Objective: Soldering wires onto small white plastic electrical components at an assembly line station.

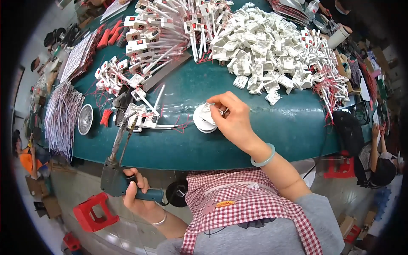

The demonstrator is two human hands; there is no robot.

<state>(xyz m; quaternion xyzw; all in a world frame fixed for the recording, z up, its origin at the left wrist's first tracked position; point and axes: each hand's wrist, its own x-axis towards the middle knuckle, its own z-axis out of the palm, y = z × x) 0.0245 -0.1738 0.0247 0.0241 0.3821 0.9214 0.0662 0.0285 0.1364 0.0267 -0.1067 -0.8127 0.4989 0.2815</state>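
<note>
My left hand (142,196) is wrapped round the handle of a dark green soldering gun (111,176), forefinger at its trigger. The gun's long metal tip points up over the table's front edge, beside a white plastic housing (146,120) with red wires and white tubes attached. To the right, my right hand (233,121) is closed in a pinch at a small white plastic part (205,113). That part sits on top of a round white stand (205,125); my fingers partly cover it.
A large heap of white plastic housings (272,51) fills the back right of the green table (187,148). Wired housings with red switches (140,44) pile up at the back left. A metal bowl (85,119) and bundled wires (63,123) lie left. Red stools (95,212) stand below.
</note>
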